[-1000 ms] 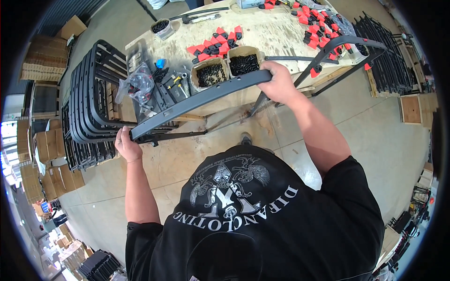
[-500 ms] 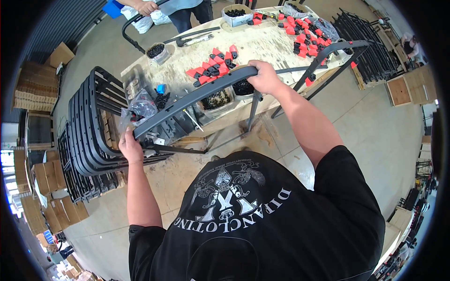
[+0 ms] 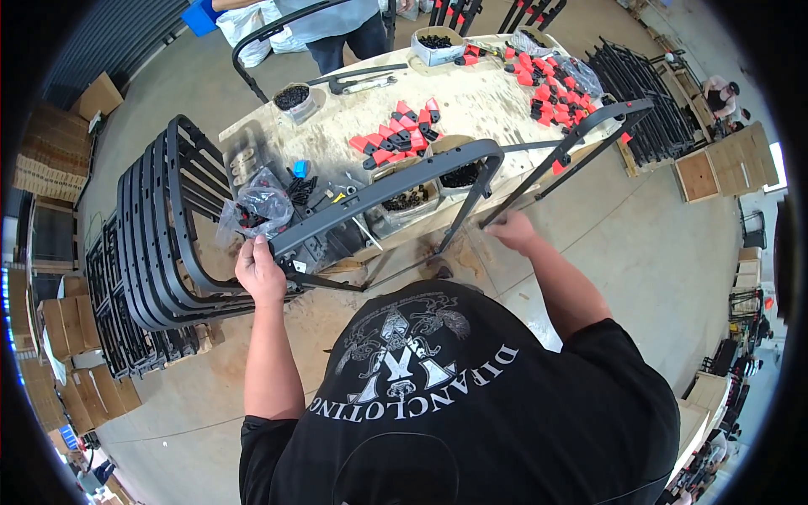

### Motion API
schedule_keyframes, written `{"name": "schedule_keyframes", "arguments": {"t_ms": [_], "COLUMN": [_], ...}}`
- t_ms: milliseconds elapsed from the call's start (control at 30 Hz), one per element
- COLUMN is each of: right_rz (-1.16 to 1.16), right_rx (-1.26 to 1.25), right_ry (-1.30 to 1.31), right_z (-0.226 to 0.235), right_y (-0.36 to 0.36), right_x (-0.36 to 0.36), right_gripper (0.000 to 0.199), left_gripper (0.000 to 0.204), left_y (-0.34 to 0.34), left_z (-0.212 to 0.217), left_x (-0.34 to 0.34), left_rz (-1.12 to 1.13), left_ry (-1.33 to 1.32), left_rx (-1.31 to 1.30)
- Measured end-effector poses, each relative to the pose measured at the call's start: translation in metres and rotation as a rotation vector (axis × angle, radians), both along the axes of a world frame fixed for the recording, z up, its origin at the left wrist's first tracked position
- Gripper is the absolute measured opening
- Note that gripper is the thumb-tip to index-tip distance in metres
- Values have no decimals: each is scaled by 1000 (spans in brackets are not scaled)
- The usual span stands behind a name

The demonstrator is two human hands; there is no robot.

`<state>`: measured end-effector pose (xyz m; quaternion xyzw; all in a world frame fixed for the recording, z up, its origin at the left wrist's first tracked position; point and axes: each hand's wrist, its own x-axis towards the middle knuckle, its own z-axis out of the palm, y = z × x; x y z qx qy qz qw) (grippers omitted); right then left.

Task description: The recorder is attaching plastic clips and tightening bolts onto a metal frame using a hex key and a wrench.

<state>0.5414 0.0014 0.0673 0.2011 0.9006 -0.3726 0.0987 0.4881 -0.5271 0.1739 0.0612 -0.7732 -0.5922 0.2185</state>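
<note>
A black bent metal tube frame [image 3: 383, 192] slants across the near edge of the work table, its rounded corner at the right. My left hand [image 3: 261, 271] is closed around its left end, thumb on top. Lower and to the right, my right hand [image 3: 512, 231] has its fingers curled at the lower end of a second black tube frame [image 3: 581, 135], which leans at the table's right end. Its fingertips are partly hidden, so the exact grip is hard to see. Behind the first frame lie red and black plastic parts [image 3: 400, 135] and tubs of small black pieces [image 3: 406, 200].
More frames [image 3: 160, 227] stand stacked at the left. On the wooden table [image 3: 337, 126] are a wrench [image 3: 370, 84], a plastic bag [image 3: 265, 206] and another heap of red and black parts [image 3: 555, 93]. A co-worker [image 3: 337, 29] stands across the table. Cartons [image 3: 63, 147] are piled far left.
My right hand has let go of the first frame's corner and moved down to the second frame's lower end. The first frame has shifted rightward, with my left hand still on it.
</note>
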Motion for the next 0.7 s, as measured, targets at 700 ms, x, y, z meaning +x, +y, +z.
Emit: {"name": "schedule_keyframes", "arguments": {"t_ms": [700], "right_rz": [1224], "right_rx": [80], "right_ry": [142], "right_z": [-47], "right_y": [0], "right_x": [-229], "right_gripper": [27], "left_gripper": [31], "left_y": [-49], "left_z": [-47], "left_x": [5], "left_rz": [202], "left_ry": [-54], "left_rx": [-973]}}
